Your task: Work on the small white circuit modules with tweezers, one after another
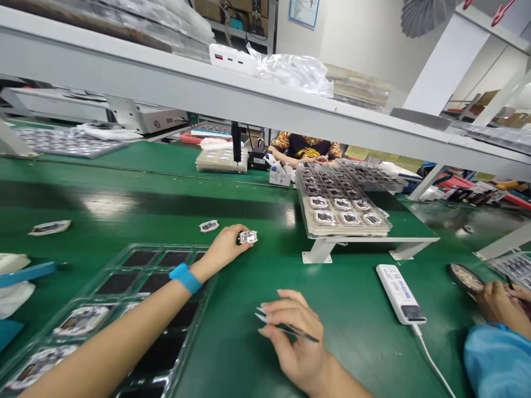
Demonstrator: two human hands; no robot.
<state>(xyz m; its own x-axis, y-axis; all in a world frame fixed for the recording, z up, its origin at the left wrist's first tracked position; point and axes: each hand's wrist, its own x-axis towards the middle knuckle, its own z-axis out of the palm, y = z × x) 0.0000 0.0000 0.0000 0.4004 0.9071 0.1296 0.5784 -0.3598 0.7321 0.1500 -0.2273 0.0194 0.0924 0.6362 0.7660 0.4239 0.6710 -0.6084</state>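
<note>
"What can't you see properly from there?"

"My left forearm point(120, 331) lies across the tray point(191, 331) and covers its middle pockets; one loaded pocket shows only as a sliver beside it. The tray's near left corner runs out of view. The shelf point(265, 105) hides the upper body of the person across the table point(249, 287), and a neighbour's blue sleeve point(498, 359) is cut off at the right."

"And your left hand point(228, 246)?"

"Closed in a pinch. Thumb and forefinger grip the part point(248, 237) by its left side, above the table, just past the tray's far right corner. My other fingers are hard to make out."

"The right hand point(296, 337)?"

"Palm turned partly up, fingers curled, thumb and fingers closed on tweezers point(290, 330). Their tips point left, towards the tray's right edge and well apart from the part. They look slightly parted, but my nails sit so close that I can't be sure."

"Anything else lying about?"

"A second part point(208, 225) lies just beyond the tray's far edge, near my left hand. Filled trays point(305, 215) are stacked on the stand point(373, 239), up to its front edge, and a power bank point(400, 293) lies below the stand's front right corner."
</note>
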